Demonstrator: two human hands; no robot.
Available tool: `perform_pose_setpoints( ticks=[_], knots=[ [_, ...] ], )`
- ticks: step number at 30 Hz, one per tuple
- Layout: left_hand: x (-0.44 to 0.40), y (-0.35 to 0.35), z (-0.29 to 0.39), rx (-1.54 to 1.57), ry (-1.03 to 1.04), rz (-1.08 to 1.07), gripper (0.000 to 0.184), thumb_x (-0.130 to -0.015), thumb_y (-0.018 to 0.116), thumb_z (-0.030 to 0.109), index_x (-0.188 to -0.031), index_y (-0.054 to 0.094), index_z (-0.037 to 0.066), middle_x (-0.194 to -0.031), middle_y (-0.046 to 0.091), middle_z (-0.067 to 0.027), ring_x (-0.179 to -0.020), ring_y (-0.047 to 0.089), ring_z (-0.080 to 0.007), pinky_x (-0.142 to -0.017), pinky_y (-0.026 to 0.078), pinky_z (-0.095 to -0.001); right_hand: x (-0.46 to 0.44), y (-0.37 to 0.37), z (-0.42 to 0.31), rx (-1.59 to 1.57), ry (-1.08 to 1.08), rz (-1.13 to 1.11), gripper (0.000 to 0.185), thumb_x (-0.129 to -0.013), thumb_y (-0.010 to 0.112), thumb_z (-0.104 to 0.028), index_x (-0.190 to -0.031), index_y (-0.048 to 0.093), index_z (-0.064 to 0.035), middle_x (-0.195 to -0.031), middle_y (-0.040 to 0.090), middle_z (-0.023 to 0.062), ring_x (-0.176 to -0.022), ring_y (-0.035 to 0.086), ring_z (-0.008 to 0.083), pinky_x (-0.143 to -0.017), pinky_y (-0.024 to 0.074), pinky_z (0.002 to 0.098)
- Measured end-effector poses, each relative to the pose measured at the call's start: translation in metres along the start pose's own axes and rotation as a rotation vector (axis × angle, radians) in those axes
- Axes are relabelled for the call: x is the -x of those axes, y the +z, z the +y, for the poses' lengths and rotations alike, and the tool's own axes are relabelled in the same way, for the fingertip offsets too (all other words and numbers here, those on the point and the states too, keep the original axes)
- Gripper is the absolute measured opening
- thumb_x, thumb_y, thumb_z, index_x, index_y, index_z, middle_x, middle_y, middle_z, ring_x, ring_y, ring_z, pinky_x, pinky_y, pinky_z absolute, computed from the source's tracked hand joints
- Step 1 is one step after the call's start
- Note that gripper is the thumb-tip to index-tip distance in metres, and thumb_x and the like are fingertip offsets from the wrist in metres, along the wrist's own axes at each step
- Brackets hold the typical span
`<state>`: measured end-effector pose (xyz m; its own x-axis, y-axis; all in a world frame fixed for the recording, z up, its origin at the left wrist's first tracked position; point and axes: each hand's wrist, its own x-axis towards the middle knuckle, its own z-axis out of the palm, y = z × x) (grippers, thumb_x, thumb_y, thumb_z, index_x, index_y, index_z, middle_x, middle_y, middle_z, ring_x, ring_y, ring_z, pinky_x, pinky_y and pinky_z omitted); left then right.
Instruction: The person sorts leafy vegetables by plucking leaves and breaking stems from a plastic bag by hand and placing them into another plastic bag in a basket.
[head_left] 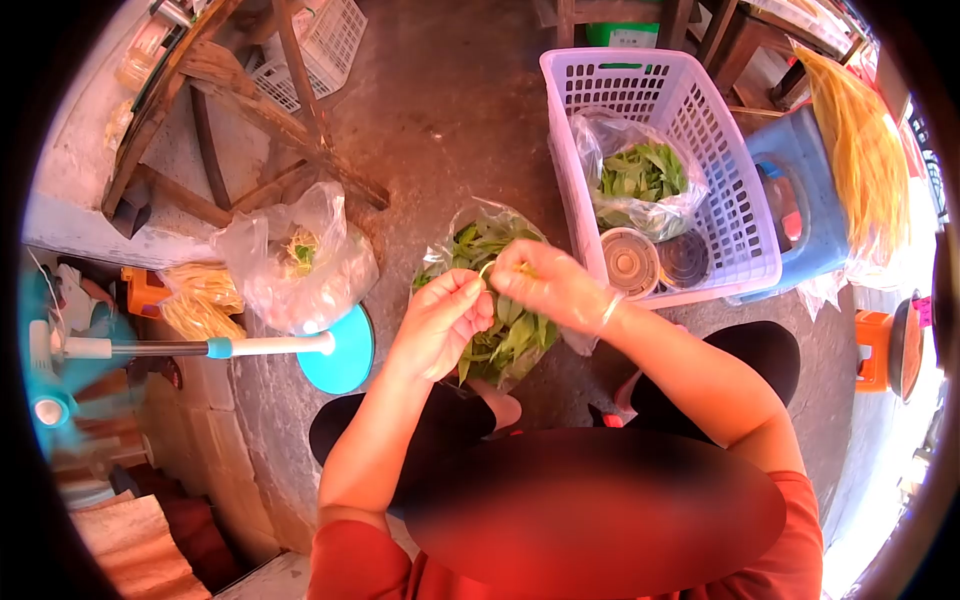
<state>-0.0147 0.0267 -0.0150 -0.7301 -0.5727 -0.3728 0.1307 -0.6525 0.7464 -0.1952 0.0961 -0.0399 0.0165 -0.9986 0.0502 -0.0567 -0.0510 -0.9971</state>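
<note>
My left hand (447, 318) and my right hand (545, 285) meet over a clear plastic bag of green leaves (515, 340) on the floor between my feet. A thin pale green stem (486, 270) is pinched between the fingertips of both hands. The fingers of my right hand are curled, and what lies inside them is mostly hidden. A clear band circles my right wrist.
A lilac basket (565, 180) at the right holds a bag of leaves (640, 172) and round containers (630, 262). Left are a plastic bag (300, 265), a turquoise fan (50, 385) and its round base (337, 350). Beyond the basket sits a blue container (812, 190).
</note>
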Motion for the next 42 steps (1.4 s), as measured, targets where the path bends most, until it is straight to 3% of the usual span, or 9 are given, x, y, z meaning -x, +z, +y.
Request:
perform_pose_setpoints(
  ticks=[4, 8, 15, 23, 28, 31, 36, 39, 42],
  knots=[
    [-0.001, -0.002, -0.001, -0.065, 0.033, 0.03, 0.01, -0.093, 0.056, 0.016, -0.09, 0.054, 0.006, -0.074, 0.057, -0.0032, -0.064, 0.052, -0.0106, -0.059, 0.043, -0.0222, 0.004, 0.012, -0.006, -0.007, 0.004, 0.067, 0.021, -0.089, 0.06, -0.019, -0.098, 0.055, -0.0004, -0.099, 0.06, 0.006, -0.094, 0.052, 0.0132, -0.085, 0.0423, 0.0297],
    [-0.003, -0.009, -0.005, -0.131, 0.086, 0.053, 0.01, -0.093, 0.055, 0.016, -0.09, 0.054, 0.007, -0.074, 0.057, -0.0028, -0.064, 0.052, -0.0099, -0.058, 0.042, -0.022, 0.004, 0.006, -0.008, 0.166, 0.149, -0.16, 0.016, -0.088, 0.059, -0.015, -0.094, 0.057, -0.0007, -0.095, 0.061, 0.0064, -0.089, 0.054, 0.0134, -0.083, 0.0444, 0.0305],
    [-0.002, -0.013, 0.001, -0.025, 0.038, 0.028, 0.011, -0.092, 0.056, 0.016, -0.091, 0.053, 0.006, -0.073, 0.056, -0.0026, -0.063, 0.05, -0.0101, -0.057, 0.04, -0.0216, 0.002, 0.008, 0.003, 0.069, 0.025, 0.095, 0.022, -0.088, 0.058, -0.015, -0.104, 0.057, 0.0007, -0.102, 0.06, 0.0081, -0.099, 0.053, 0.0147, -0.09, 0.0419, 0.0306],
    [-0.004, -0.013, -0.005, -0.185, -0.011, 0.065, 0.012, -0.091, 0.057, 0.017, -0.095, 0.054, 0.005, -0.074, 0.057, -0.0035, -0.061, 0.051, -0.0109, -0.057, 0.041, -0.0227, 0.007, 0.01, -0.006, 0.324, 0.049, -0.054, 0.01, -0.084, 0.059, -0.013, -0.089, 0.059, -0.0043, -0.082, 0.062, 0.0135, -0.082, 0.062, 0.0273, -0.073, 0.0473, 0.0373],
    [-0.023, -0.06, 0.009, -0.082, 0.326, 0.333, 0.007, -0.089, 0.058, 0.011, -0.09, 0.054, 0.004, -0.069, 0.054, -0.0029, -0.06, 0.052, -0.0122, -0.054, 0.044, -0.024, 0.012, 0.014, -0.022, 0.583, -0.217, -0.056, 0.008, -0.085, 0.057, -0.011, -0.083, 0.055, -0.0025, -0.08, 0.059, 0.0161, -0.078, 0.057, 0.0379, -0.066, 0.0468, 0.0414],
    [-0.031, -0.122, 0.069, -0.405, 0.822, 0.65, 0.008, -0.085, 0.059, 0.006, -0.091, 0.058, 0.001, -0.077, 0.059, -0.0052, -0.062, 0.056, -0.0123, -0.058, 0.047, -0.024, 0.008, 0.008, -0.011, 0.37, -0.169, 0.082, 0.009, -0.089, 0.055, -0.011, -0.085, 0.053, -0.0024, -0.079, 0.058, 0.0109, -0.075, 0.057, 0.024, -0.07, 0.046, 0.0342],
    [-0.042, -0.223, 0.101, -0.723, 0.934, 1.223, 0.02, -0.085, 0.061, 0.007, -0.102, 0.061, -0.002, -0.087, 0.062, -0.0058, -0.078, 0.056, -0.0118, -0.072, 0.046, -0.0248, 0.0, -0.012, 0.002, 0.125, -0.149, 0.351, 0.012, -0.091, 0.055, -0.015, -0.088, 0.055, -0.0036, -0.079, 0.057, 0.0065, -0.078, 0.051, 0.0154, -0.075, 0.0442, 0.0295],
    [-0.049, -0.196, 0.074, -1.015, 0.927, 0.9, 0.02, -0.084, 0.062, 0.007, -0.102, 0.061, 0.0, -0.087, 0.063, -0.0039, -0.08, 0.056, -0.0134, -0.073, 0.046, -0.0267, -0.001, -0.035, 0.001, -0.154, -0.012, 0.429, 0.015, -0.093, 0.054, -0.019, -0.091, 0.056, -0.0045, -0.085, 0.054, -0.0017, -0.083, 0.046, 0.0072, -0.078, 0.0407, 0.0242],
    [-0.047, -0.092, 0.024, -1.245, 0.563, 0.407, 0.013, -0.082, 0.062, 0.013, -0.09, 0.065, 0.004, -0.084, 0.064, -0.0084, -0.078, 0.06, -0.0172, -0.073, 0.048, -0.0301, -0.004, -0.054, -0.009, -0.462, 0.162, 0.486, 0.023, -0.092, 0.055, -0.026, -0.097, 0.057, -0.0042, -0.086, 0.056, -0.0007, -0.082, 0.049, 0.0083, -0.077, 0.0411, 0.0244]
  ],
)
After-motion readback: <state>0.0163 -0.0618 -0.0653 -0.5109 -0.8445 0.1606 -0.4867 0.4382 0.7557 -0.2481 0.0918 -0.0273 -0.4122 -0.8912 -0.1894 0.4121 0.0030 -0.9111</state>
